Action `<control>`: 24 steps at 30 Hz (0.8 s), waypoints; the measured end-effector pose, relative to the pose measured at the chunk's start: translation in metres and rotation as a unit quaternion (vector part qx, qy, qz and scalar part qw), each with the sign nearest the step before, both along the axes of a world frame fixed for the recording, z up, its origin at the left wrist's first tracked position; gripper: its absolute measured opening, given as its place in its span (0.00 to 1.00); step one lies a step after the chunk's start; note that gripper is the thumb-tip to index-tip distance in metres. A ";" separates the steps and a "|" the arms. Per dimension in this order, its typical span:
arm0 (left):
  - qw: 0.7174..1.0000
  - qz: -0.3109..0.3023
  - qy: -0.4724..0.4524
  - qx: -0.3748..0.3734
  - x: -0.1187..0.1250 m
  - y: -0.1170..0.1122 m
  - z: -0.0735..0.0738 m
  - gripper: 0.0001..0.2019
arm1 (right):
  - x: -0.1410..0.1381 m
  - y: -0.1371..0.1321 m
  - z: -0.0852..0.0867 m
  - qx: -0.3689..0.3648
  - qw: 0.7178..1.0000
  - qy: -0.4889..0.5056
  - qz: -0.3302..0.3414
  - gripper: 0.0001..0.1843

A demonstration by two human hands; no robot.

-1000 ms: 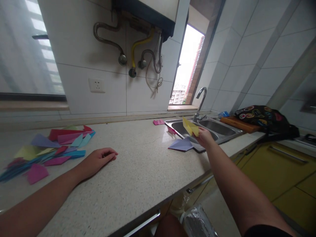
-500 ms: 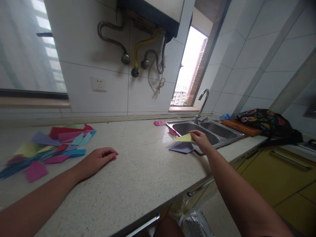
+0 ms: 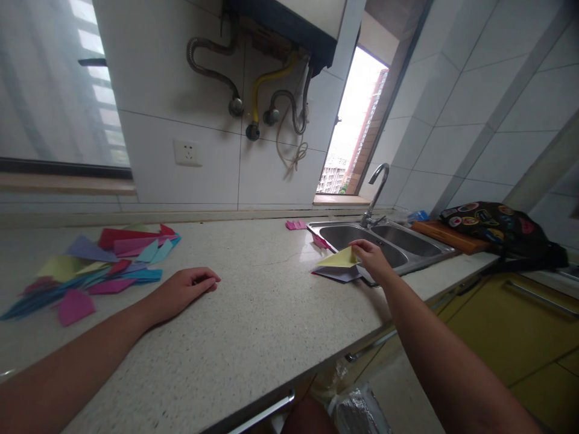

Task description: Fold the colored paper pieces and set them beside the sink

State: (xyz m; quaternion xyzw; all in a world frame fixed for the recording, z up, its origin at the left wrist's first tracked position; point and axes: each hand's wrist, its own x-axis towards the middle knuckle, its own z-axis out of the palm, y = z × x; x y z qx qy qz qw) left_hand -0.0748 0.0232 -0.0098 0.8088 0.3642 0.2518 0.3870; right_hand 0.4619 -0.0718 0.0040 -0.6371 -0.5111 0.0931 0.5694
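My right hand (image 3: pixel 373 258) pinches a folded yellow paper (image 3: pixel 338 260) and holds it low over a folded purple paper (image 3: pixel 337 274) that lies at the counter's edge by the sink (image 3: pixel 409 240). My left hand (image 3: pixel 183 289) rests palm down on the speckled counter (image 3: pixel 253 313), its fingers loosely curled with nothing in them. A spread of coloured paper sheets (image 3: pixel 93 268) lies to the left of that hand, a short way off.
Small pink folded papers (image 3: pixel 296 225) lie near the sink's back corner, another pink piece (image 3: pixel 319 241) at its rim. A faucet (image 3: pixel 377 190), a wooden board (image 3: pixel 446 236) and a dark patched bag (image 3: pixel 497 226) stand to the right. Yellow cabinets (image 3: pixel 520 325) run below.
My right hand brought the yellow paper down from upright above the sink to nearly flat over the purple paper. My left hand stayed where it was.
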 end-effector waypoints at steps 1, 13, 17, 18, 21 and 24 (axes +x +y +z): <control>1.000 -0.001 0.002 0.002 0.000 0.000 0.000 0.17 | 0.001 0.000 -0.001 -0.004 1.000 -0.006 0.001 0.15; 1.000 -0.006 0.007 0.001 -0.001 0.003 -0.002 0.17 | 0.008 -0.002 -0.013 -0.052 0.996 -0.078 -0.005 0.16; 1.000 -0.002 0.006 -0.001 -0.001 0.003 -0.002 0.17 | 0.011 -0.003 -0.017 -0.062 0.993 -0.096 -0.006 0.15; 1.000 -0.003 0.006 0.000 -0.001 0.002 -0.002 0.17 | 0.011 -0.003 -0.018 -0.064 0.993 -0.101 -0.007 0.15; 1.000 -0.003 0.008 0.007 -0.001 0.002 -0.002 0.17 | 0.013 -0.006 -0.019 -0.062 0.992 -0.112 -0.006 0.15; 1.000 -0.001 0.007 0.013 -0.001 0.003 -0.003 0.17 | 0.014 -0.009 -0.019 -0.055 0.992 -0.111 -0.007 0.16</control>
